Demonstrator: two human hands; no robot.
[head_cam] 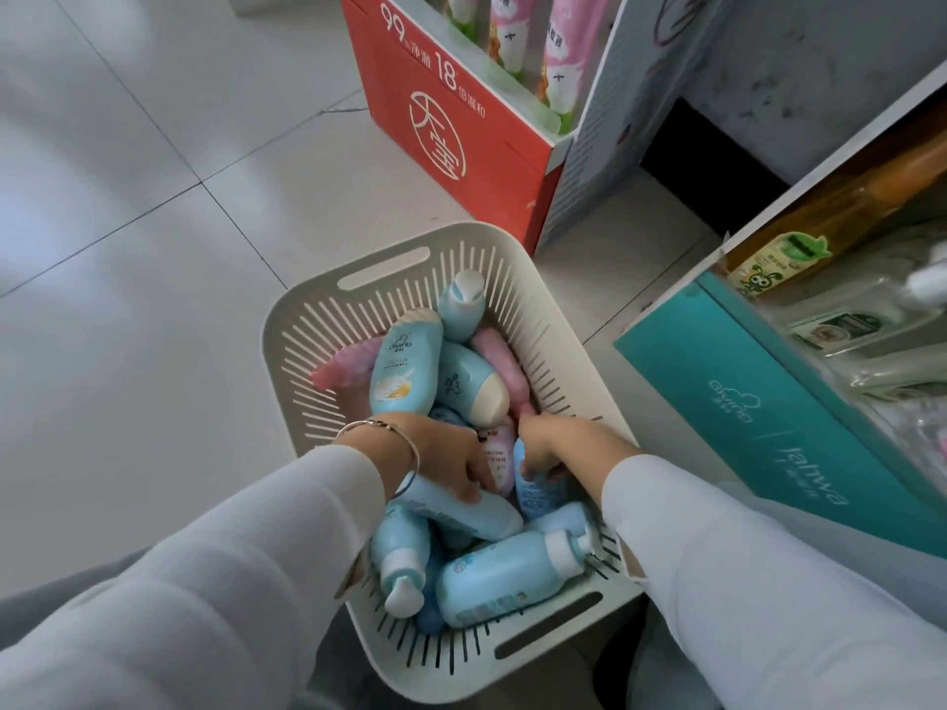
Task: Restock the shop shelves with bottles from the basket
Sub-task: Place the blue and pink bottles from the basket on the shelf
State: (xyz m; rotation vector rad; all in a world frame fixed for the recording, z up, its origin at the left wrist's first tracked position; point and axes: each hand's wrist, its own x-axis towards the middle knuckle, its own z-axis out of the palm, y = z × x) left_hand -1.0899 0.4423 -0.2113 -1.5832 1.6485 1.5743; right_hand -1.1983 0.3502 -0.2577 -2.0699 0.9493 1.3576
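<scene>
The bottles lay heaped in a cream slotted basket on the tiled floor: mostly pale blue ones with white or cream caps, a few pink bottles among them, and a pump bottle on its side at the near end. They were piled across one another at all angles and filled the basket nearly to the rim.

Both hands were down in the middle of the pile. The left hand, a thin bracelet at its wrist, had its fingers curled over a pale blue bottle lying on top. The right hand was just beside it, fingers bent round the upper end of a labelled blue bottle. Their tips were sunk between bottles, so how firm that hold was I cannot tell.

To the right stood the white shelf, holding an amber bottle with a green label and some blurred packets, with a teal carton below it. A red display box stood beyond the basket.

By the look of it, the restocking had most of its course left. The basket was full, no bottle was lifted clear of it, and none of the blue or pink bottles could be seen on the shelf.
</scene>
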